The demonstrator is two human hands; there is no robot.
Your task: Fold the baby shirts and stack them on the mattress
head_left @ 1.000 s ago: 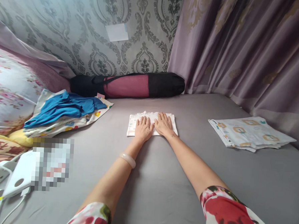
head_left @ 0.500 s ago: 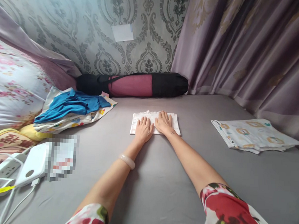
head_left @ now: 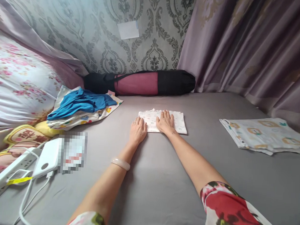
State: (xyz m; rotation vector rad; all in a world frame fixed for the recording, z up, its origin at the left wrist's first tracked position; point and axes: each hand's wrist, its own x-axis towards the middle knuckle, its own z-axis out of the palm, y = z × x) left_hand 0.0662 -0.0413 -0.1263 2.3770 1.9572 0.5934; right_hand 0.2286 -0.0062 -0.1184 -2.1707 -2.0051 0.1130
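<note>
A white cloth with a faint print (head_left: 178, 122) lies folded into a flat rectangle on the grey bed sheet (head_left: 185, 208). On top of it, near the middle, my right hand (head_left: 166, 122) rests flat with its fingers stretched out. My left hand (head_left: 138, 130), with a pale bangle (head_left: 120, 163) on that wrist, lies palm down at the cloth's left edge, partly over the near left corner. Its fingers are stretched forward. Neither hand grips anything.
Patterned folded cloths (head_left: 266, 135) lie at right. A blue garment (head_left: 85, 102) tops a stack at left, near a power strip (head_left: 0, 182), a white device (head_left: 48, 157) and cables. A black and maroon long bag (head_left: 138, 83) lies along the wall.
My left hand has slid left from the top of the cloth to its left edge. My right hand stays on the cloth. The view has shifted slightly.
</note>
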